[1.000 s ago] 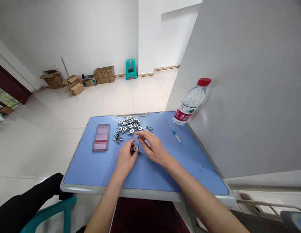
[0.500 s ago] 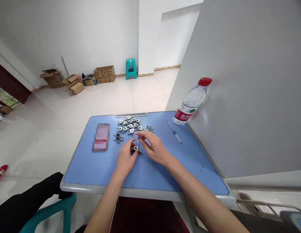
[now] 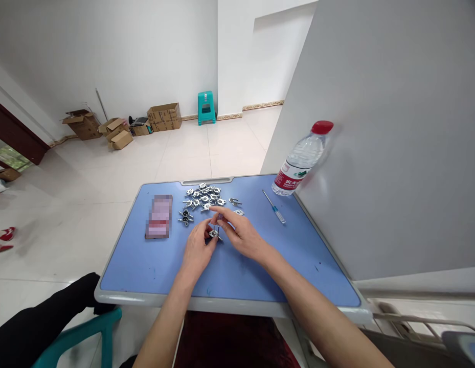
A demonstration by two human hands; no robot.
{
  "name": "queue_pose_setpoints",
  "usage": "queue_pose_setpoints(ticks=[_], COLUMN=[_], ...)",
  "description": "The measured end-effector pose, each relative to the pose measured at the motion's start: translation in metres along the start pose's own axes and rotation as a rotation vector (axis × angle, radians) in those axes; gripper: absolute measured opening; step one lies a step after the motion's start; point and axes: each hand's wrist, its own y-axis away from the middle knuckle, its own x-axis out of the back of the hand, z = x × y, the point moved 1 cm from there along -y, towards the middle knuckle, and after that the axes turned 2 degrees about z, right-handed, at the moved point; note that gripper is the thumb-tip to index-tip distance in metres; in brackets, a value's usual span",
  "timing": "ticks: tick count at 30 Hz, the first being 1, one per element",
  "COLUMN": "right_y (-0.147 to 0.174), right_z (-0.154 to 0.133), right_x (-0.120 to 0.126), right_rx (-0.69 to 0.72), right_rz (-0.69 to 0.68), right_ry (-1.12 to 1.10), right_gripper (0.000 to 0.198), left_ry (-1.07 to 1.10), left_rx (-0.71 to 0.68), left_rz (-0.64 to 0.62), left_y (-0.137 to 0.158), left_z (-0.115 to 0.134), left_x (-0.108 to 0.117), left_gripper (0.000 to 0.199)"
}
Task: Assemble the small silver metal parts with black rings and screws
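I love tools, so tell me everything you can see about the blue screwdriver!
The screwdriver has a clear handle, a blue collar and a thin, metal-looking shaft. It lies slantwise on the table, handle nearer the person, beside but not touching the bottle. Neither the left hand nor the right hand touches it. Its tip is unclear.

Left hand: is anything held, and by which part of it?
The left hand holds a small metal part by its outer edge; exact contact is partly hidden.

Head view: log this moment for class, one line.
left hand: holding metal fitting; right hand: holding slim tool upright; screwdriver: lying at right; fittings heap: farther back
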Motion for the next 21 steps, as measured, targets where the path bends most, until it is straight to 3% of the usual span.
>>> queue_pose_setpoints(ticks=[4, 12, 21], right_y=[0.0005, -0.0015, -0.0006], right_z=[0.002, 0.0061, 0.0024], right_x=[-0.001, -0.001, 0.0038], right_rx=[-0.072, -0.033, -0.074], right_rz=[-0.014, 0.065, 0.056], right_ry=[-0.039, 0.047, -0.1], right_gripper=[0.036, 0.03, 0.032], left_ry=[0.002, -0.017, 0.01], left_rx=[0.004, -0.004, -0.017], left_rz=[-0.006, 0.022, 0.002], left_y=[0.0005, 0.0002, 0.0005], left_z=[0.0011, -0.0041, -0.0041], left_x=[0.0007, -0.002, -0.0015], left_gripper=[0.045, 0.044, 0.047])
